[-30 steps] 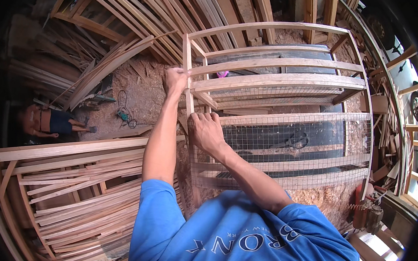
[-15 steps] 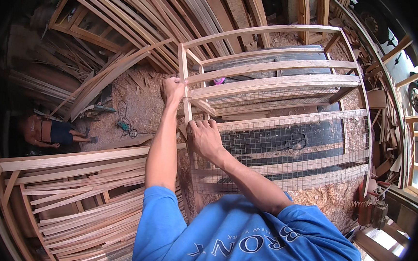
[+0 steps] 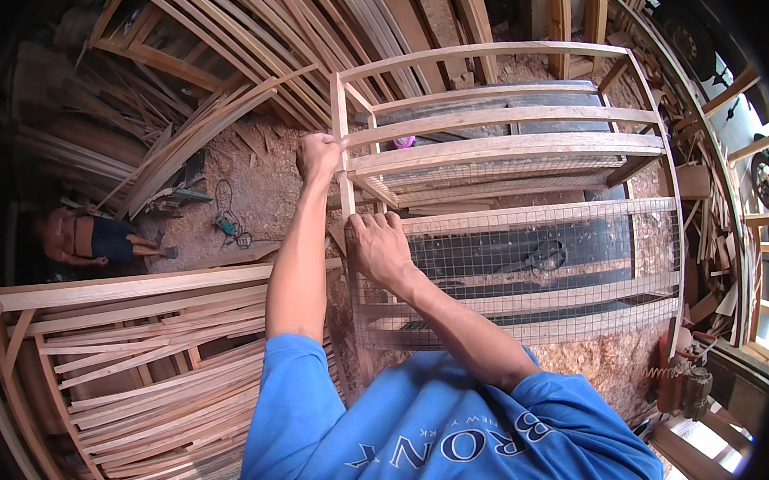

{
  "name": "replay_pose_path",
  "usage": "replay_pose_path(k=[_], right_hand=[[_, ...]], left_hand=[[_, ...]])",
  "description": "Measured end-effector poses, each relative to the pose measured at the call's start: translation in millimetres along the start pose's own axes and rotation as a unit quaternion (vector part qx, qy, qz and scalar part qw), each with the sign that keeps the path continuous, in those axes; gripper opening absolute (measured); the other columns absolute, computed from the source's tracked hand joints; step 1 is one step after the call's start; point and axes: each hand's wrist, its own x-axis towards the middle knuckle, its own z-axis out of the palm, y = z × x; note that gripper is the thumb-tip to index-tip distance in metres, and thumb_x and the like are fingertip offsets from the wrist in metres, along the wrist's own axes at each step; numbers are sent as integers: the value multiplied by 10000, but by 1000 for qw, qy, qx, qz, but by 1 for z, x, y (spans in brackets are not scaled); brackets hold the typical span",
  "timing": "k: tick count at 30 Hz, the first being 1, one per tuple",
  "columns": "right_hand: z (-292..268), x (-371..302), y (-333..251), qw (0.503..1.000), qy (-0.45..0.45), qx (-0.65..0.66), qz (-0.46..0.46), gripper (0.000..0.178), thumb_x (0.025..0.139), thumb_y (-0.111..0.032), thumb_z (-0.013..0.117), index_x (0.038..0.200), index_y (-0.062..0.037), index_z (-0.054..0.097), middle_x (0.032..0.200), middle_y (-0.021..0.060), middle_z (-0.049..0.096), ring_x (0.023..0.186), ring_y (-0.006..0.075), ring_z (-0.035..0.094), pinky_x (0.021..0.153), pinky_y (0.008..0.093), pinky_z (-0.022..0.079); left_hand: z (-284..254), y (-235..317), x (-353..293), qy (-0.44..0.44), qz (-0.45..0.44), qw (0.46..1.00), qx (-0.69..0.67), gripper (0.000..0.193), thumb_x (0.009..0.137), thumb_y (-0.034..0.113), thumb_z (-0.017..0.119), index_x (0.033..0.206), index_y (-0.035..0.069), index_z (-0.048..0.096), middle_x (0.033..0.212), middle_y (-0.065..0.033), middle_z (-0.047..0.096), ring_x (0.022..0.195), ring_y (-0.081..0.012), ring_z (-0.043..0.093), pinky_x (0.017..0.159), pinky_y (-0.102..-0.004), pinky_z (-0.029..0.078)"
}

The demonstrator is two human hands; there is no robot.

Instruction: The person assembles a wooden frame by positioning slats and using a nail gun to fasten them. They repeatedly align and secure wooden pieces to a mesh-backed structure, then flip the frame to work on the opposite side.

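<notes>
Left hand (image 3: 319,155) closed round the corner post of the wooden frame (image 3: 494,148), fingertips hidden behind the wood. Palm of the right hand (image 3: 381,247) out of sight against the wire mesh (image 3: 529,265). Dark shape (image 3: 542,256) behind the mesh, too blurred to identify. Small pink thing (image 3: 404,141) behind a rail, mostly covered. Small tool (image 3: 226,224) on the sawdust floor, too small to tell. Second wooden frame (image 3: 124,347) cut off at the lower left.

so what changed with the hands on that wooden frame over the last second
Little changed. The right hand edged slightly down the wire mesh at the corner post. The left hand kept its grip on the post of the wooden frame. Nothing was let go, and the frame stayed put.
</notes>
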Motion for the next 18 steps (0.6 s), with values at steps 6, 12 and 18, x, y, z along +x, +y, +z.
replay_pose_path(k=[6, 12, 18], right_hand=[[-2, 0, -2, 1000, -3, 0, -4, 224, 904, -126, 507, 1104, -40, 561, 996, 165, 669, 1029, 325, 621, 980, 470, 396], [-2, 1, -4, 1000, -7, -21, 3, 225, 902, -130, 513, 1105, -45, 560, 987, 165, 665, 1028, 324, 622, 983, 465, 395], [3, -11, -4, 1000, -21, -13, 3, 338, 849, -161, 619, 1160, -55, 537, 1028, 154, 652, 1072, 331, 608, 1005, 478, 384]], left_hand=[[-4, 7, -5, 11, 7, 1000, 16, 202, 776, 202, 881, 750, 61, 739, 799, -113, 749, 769, -235, 709, 795, -390, 537], [-1, 8, -7, 10, 11, 1000, -12, 276, 786, 168, 867, 643, 77, 649, 691, -67, 686, 677, -186, 645, 761, -392, 528], [-28, 13, -26, 29, 14, 999, -43, 304, 810, 117, 813, 607, 108, 586, 605, -45, 592, 583, -156, 558, 764, -418, 541]])
